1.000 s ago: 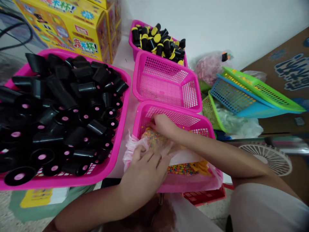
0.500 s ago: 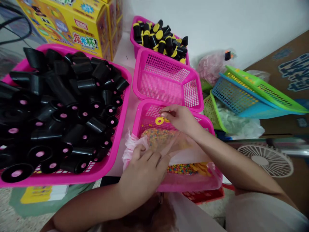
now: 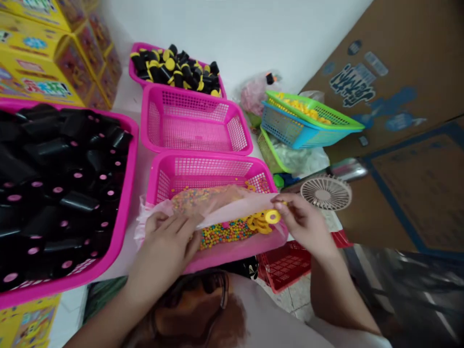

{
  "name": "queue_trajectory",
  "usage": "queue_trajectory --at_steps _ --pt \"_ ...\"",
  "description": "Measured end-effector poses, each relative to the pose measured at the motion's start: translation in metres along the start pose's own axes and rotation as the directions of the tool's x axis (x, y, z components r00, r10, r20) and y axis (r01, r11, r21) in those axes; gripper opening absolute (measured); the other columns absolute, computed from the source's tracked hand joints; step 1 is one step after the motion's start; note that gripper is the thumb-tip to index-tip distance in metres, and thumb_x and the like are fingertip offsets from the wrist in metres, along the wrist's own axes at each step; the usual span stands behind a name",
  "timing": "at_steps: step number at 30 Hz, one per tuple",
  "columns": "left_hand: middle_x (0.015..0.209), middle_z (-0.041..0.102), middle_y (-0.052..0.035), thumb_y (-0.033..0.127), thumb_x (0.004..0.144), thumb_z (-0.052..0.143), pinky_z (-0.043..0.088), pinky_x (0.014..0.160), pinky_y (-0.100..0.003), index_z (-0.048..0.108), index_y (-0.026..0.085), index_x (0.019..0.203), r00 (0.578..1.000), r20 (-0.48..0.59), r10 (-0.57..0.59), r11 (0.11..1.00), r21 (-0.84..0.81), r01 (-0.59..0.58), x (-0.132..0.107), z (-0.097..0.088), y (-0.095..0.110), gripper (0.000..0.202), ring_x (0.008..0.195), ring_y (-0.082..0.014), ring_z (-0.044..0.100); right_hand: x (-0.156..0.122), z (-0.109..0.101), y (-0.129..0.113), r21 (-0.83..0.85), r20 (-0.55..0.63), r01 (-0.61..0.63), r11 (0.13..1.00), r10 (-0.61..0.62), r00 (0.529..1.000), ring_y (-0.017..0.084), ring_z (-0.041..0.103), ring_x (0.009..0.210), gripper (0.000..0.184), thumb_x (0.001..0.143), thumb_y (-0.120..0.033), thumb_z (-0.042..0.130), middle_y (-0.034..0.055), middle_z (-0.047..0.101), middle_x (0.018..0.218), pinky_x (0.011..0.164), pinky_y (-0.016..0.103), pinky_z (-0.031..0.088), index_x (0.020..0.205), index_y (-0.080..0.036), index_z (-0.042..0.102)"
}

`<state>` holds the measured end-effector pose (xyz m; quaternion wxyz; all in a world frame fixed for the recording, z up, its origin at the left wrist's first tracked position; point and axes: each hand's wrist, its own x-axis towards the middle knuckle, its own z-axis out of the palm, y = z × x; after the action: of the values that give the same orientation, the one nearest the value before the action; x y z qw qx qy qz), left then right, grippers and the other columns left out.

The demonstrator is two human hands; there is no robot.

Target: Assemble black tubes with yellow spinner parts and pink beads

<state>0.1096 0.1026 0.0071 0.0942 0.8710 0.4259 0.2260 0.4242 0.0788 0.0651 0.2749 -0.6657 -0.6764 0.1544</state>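
My left hand (image 3: 168,244) rests with bent fingers on a clear plastic bag (image 3: 232,208), gripping its edge at the near left of a pink basket (image 3: 213,154). Inside the bag lie many small coloured beads (image 3: 224,234) and several yellow ring-shaped pieces (image 3: 258,223). At the bag's right end, my right hand (image 3: 306,224) pinches a yellow ring (image 3: 272,216) between thumb and fingers. The bag's upper flap reaches to those fingertips; whether they hold it too is unclear. A few loose beads lie on the basket's floor behind the bag.
A large pink basket (image 3: 132,193) of black cups (image 3: 78,200) stands left. Behind are a second pink basket (image 3: 197,92) and black tubes with yellow caps (image 3: 177,72). Right are stacked green and blue baskets (image 3: 311,130), a small fan (image 3: 326,192) and a red basket (image 3: 286,263).
My right hand has moved from the basket's far side to the bag's right end, bringing a yellow ring. The bag's flap is lifted wider. The view has turned right.
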Motion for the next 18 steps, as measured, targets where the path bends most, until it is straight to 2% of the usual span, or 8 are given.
queue_trajectory --at_steps 4,8,11,13,14,15,16,18 --pt "0.095 0.081 -0.0075 0.021 0.103 0.052 0.039 0.094 -0.046 0.069 0.017 0.110 1.000 0.017 -0.009 0.998 0.055 0.008 0.001 0.001 -0.001 0.020 0.088 -0.0262 0.074 -0.017 0.013 0.022 -0.035 0.035 0.078 0.996 -0.076 0.996 0.023 0.077 0.088 0.024 0.104 -0.036 0.053 0.0089 0.079 0.095 0.083 0.036 0.063 0.100 -0.021 0.072" --pt "0.099 0.081 -0.0078 0.033 0.103 0.058 0.042 0.091 -0.043 0.074 0.019 0.110 1.000 -0.006 0.011 0.996 0.088 -0.010 0.002 -0.001 -0.002 0.022 0.084 -0.0241 0.073 -0.014 0.015 0.023 -0.043 0.111 0.231 0.972 -0.225 0.968 0.026 0.076 0.103 0.022 0.102 -0.033 0.059 0.0115 0.079 0.108 0.096 0.043 0.062 0.101 -0.022 0.078" --pt "0.087 0.077 -0.0033 0.023 0.100 0.059 0.042 0.087 -0.040 0.077 0.023 0.112 0.999 0.024 0.040 0.997 0.070 -0.041 0.003 -0.004 -0.003 0.022 0.081 -0.0211 0.070 0.002 0.006 0.013 -0.060 0.009 0.278 0.959 -0.278 0.961 0.025 0.077 0.099 0.022 0.102 -0.033 0.060 0.0103 0.079 0.107 0.093 0.042 0.063 0.105 -0.023 0.079" --pt "0.078 0.072 -0.0009 0.011 0.095 0.053 0.041 0.084 -0.038 0.079 0.026 0.107 0.996 0.052 0.075 0.996 0.044 -0.077 0.002 -0.007 -0.004 0.032 0.079 -0.0192 0.067 0.025 0.002 0.006 -0.141 -0.032 0.242 0.960 -0.249 0.968 0.024 0.076 0.096 0.025 0.105 -0.032 0.057 0.0107 0.079 0.105 0.092 0.039 0.062 0.109 -0.021 0.079" --pt "0.077 0.071 -0.0006 0.006 0.093 0.050 0.040 0.083 -0.038 0.079 0.026 0.105 0.994 0.055 0.091 0.995 0.039 -0.093 0.002 -0.008 -0.004 0.037 0.079 -0.0188 0.066 0.040 0.003 0.003 -0.216 0.017 0.208 0.954 -0.209 0.978 0.024 0.076 0.098 0.026 0.106 -0.031 0.055 0.0117 0.080 0.108 0.094 0.038 0.060 0.112 -0.019 0.078" --pt "0.077 0.070 -0.0007 0.004 0.091 0.048 0.040 0.082 -0.038 0.080 0.026 0.104 0.994 0.051 0.101 0.994 0.040 -0.103 0.002 -0.009 -0.003 0.040 0.079 -0.0186 0.066 0.057 0.006 0.002 -0.313 0.126 0.177 0.933 -0.144 0.982 0.024 0.076 0.101 0.028 0.107 -0.028 0.054 0.0132 0.080 0.111 0.095 0.037 0.060 0.116 -0.017 0.077" --pt "0.077 0.069 -0.0007 0.002 0.091 0.046 0.039 0.081 -0.038 0.079 0.025 0.103 0.993 0.037 0.111 0.993 0.045 -0.113 0.001 -0.009 -0.003 0.042 0.079 -0.0185 0.065 0.073 0.010 0.002 -0.416 0.274 0.161 0.895 -0.045 0.961 0.024 0.076 0.103 0.029 0.106 -0.024 0.053 0.0142 0.079 0.116 0.096 0.036 0.059 0.121 -0.016 0.076" --pt "0.078 0.067 -0.0007 0.001 0.093 0.046 0.039 0.081 -0.038 0.078 0.024 0.100 0.992 0.001 0.130 0.990 0.052 -0.130 -0.001 -0.010 -0.004 0.040 0.078 -0.0180 0.063 0.103 0.023 0.007 -0.497 0.430 0.160 0.853 0.081 0.899 0.026 0.078 0.099 0.026 0.100 -0.013 0.057 0.0168 0.081 0.110 0.090 0.036 0.060 0.115 -0.013 0.078"
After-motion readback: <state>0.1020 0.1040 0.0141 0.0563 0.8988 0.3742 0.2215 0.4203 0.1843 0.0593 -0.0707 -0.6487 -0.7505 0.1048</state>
